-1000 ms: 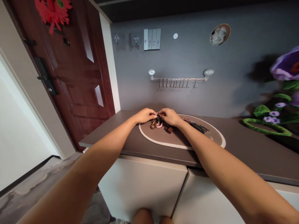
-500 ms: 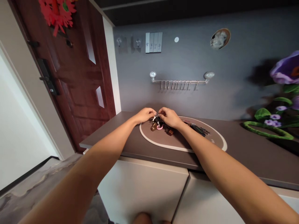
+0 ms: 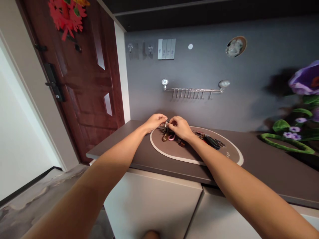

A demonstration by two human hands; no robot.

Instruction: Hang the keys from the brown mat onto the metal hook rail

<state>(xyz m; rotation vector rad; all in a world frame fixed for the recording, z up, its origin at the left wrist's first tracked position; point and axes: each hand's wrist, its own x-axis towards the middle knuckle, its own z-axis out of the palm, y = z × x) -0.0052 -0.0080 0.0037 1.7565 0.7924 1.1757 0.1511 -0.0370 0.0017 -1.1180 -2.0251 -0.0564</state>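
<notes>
My left hand (image 3: 156, 122) is closed in a pinch on a small bunch of keys (image 3: 166, 123), raised just above an oval brown mat (image 3: 174, 154). My right hand (image 3: 179, 126) has its thumb and fingers pinched on the right side of the same bunch. The fingertips of both hands nearly meet, and exactly what each pinches is partly hidden. Below them on the mat lie more metal keys (image 3: 161, 129), a brown tag-like piece (image 3: 165, 137), a pink ring-shaped piece (image 3: 171, 137) and dark brown small blocks (image 3: 180, 142).
Right of my hands, a black elongated item (image 3: 212, 142) lies on the mat among other small pieces. On the grey wall hangs a clear rail with several hooks (image 3: 193, 90). Purple flowers with a green looped base (image 3: 286, 144) stand on the counter's right. A dark red door (image 3: 82, 79) is at left.
The view has shifted slightly, so the wall things appear lower. Both hands stay at the keys; a pale piece between the fingertips now sits higher and more upright.
</notes>
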